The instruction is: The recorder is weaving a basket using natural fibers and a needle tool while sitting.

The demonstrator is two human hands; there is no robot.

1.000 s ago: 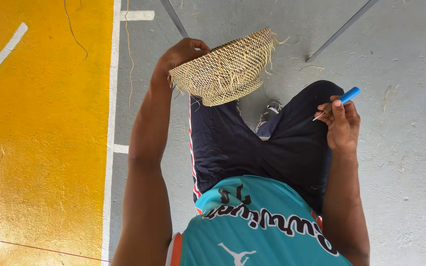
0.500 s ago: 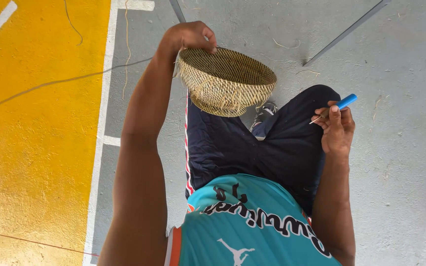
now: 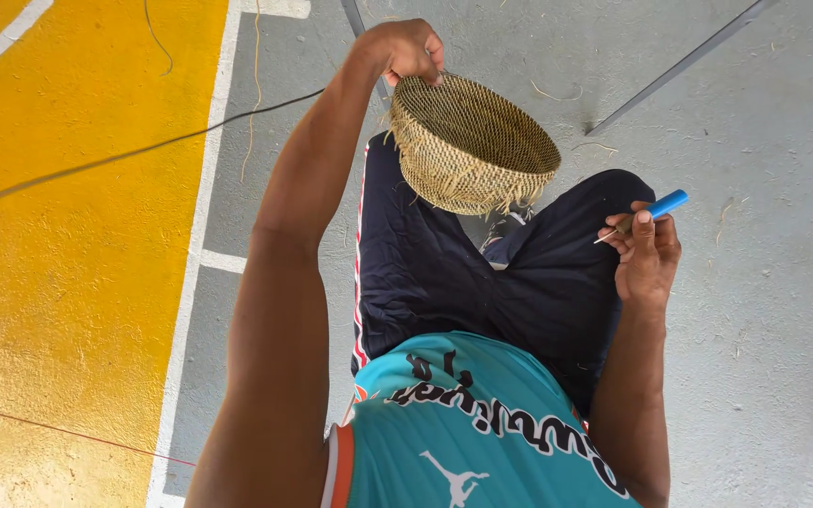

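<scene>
Head view shows our left hand [image 3: 408,49] gripping the rim of the woven basket [image 3: 474,143], lifting it clear above our knees, mouth tipped upward, probably so we can look inside. Our right hand [image 3: 646,254] rests at the thigh, pinching a blue-handled tool [image 3: 651,209] and keeping it away from the weave. Compared with a second ago, the basket has rolled from bottom-up to open side showing

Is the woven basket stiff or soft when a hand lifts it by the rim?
Probably fairly stiff and light: the left hand holds the woven basket by one edge, and it keeps its bowl shape. The loose fringe below looks floppy.
</scene>
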